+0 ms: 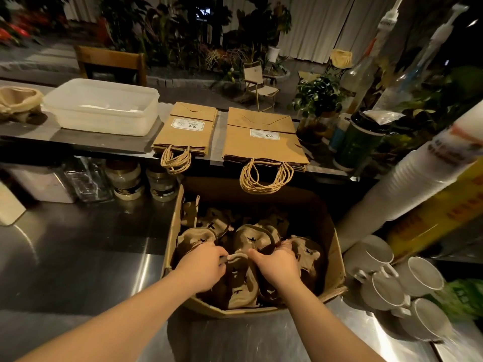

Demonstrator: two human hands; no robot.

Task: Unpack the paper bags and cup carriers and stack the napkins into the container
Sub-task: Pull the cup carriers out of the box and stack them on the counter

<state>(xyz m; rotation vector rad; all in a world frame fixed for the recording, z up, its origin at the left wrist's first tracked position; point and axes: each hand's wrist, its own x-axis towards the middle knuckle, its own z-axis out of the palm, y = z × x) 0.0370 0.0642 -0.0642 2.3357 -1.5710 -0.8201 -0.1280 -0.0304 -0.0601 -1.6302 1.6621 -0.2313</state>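
Observation:
An open cardboard box (329, 226) stands on the steel counter, full of several beige cloth cup carriers with a small black print. Both my hands are down inside it. My left hand (202, 265) grips the edge of a front carrier (240, 286), and my right hand (277, 262) curls over the same bundle from the right. Two flat stacks of brown paper bags (187, 131) (261, 147) lie on the raised ledge behind the box, their twine handles hanging over the edge. A translucent plastic container (104, 105) sits left of them on the ledge.
A beige cloth bundle (18, 100) lies at the ledge's far left. Jars (125, 181) stand under the ledge. White mugs (392, 286) and a tall stack of paper cups (407, 189) crowd the right. A green cup (358, 142) stands right of the bags.

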